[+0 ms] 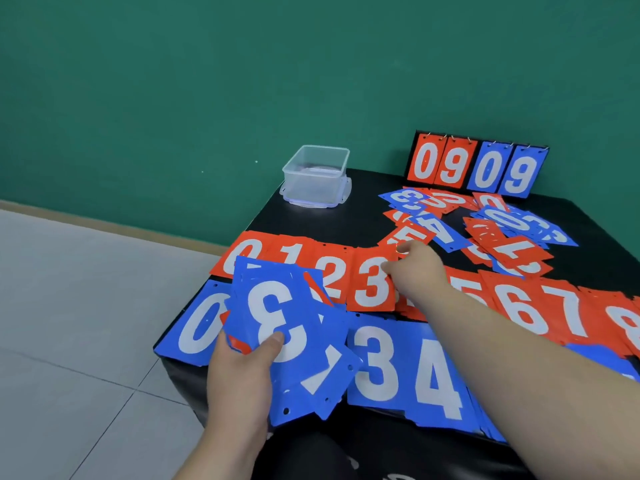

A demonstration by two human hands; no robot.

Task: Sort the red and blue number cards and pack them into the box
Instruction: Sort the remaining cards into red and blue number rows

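Nearest, the left hand (242,372) grips a fanned stack of blue cards (277,306), thumb pressed on a white 3, over the black table's (332,220) front-left corner. Under it a row of blue cards (398,365) runs along the near edge, and a row of red cards (370,285) lies just behind, edge to edge. The right hand (415,268) reaches across both rows, its fingers curled down at the red 3's far corner; whether they pinch a card I cannot tell. Beyond, loose mixed cards (502,233) overlap to the right. Bare tabletop stays open between them and the clear box (316,174), which stands at the far-left edge. A flip scoreboard (474,166) stands at the back edge.
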